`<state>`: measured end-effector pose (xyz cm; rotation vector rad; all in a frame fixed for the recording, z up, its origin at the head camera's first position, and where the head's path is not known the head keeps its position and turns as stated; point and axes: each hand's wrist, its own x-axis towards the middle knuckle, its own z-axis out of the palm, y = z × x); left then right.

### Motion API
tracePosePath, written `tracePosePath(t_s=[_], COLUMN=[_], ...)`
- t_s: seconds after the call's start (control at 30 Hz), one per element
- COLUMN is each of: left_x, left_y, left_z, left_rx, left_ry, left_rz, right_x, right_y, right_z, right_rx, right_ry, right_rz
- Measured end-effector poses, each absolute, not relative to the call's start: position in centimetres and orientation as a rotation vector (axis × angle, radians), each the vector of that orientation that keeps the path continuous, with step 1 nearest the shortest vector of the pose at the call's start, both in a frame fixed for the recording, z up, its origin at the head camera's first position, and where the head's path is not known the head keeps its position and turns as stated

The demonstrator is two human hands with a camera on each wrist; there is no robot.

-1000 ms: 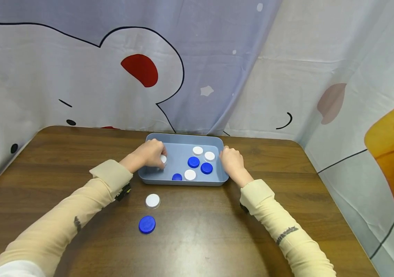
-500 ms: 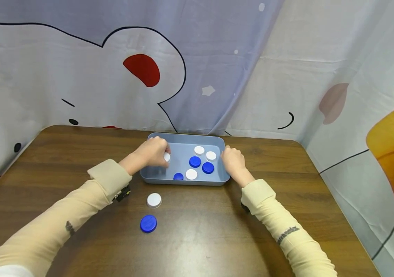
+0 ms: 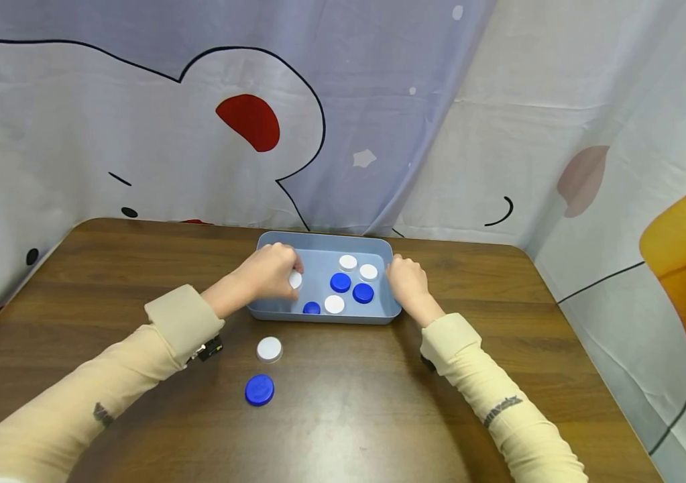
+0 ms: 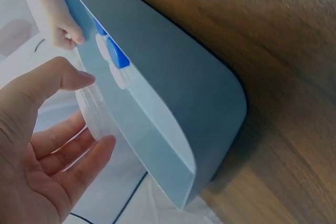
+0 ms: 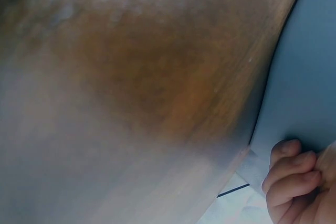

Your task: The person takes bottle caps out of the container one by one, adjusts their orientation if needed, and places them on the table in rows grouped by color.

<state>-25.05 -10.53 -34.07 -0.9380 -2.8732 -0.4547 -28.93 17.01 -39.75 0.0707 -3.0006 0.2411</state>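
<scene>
My left hand [image 3: 270, 272] is over the left part of a grey-blue tray [image 3: 318, 319]. It pinches a white ridged-edge cap [image 3: 296, 280] between thumb and fingertips; in the left wrist view that cap [image 4: 95, 109] is tilted on edge, and its side looks translucent. My right hand [image 3: 408, 282] grips the tray's right edge, and the right wrist view has its curled fingers [image 5: 294, 182] against the tray wall [image 5: 302, 66]. Inside the tray lie several white caps [image 3: 334, 304] and blue caps [image 3: 340, 282], mostly toward the right half.
On the wooden table [image 3: 379, 402], in front of the tray, lie a white cap [image 3: 269, 349] and, nearer, a blue cap [image 3: 259, 390]. A printed curtain [image 3: 367, 134] hangs behind the table's far edge and along its right side.
My left hand has moved slightly right within the tray, carrying the pinched white cap. The right hand keeps its grip on the tray edge.
</scene>
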Motion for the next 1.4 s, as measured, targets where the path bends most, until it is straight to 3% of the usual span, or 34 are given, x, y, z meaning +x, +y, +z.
tracePosePath(t_s=[1.4], left_x=[-18.6], left_y=[-8.5], left_z=[-34.6], left_rx=[-1.254], left_ry=[-2.745], left_rz=[-0.455], right_x=[-29.1], right_y=[17.2], right_z=[-39.7], right_rx=[0.051], right_ry=[-2.997], right_rz=[0.245])
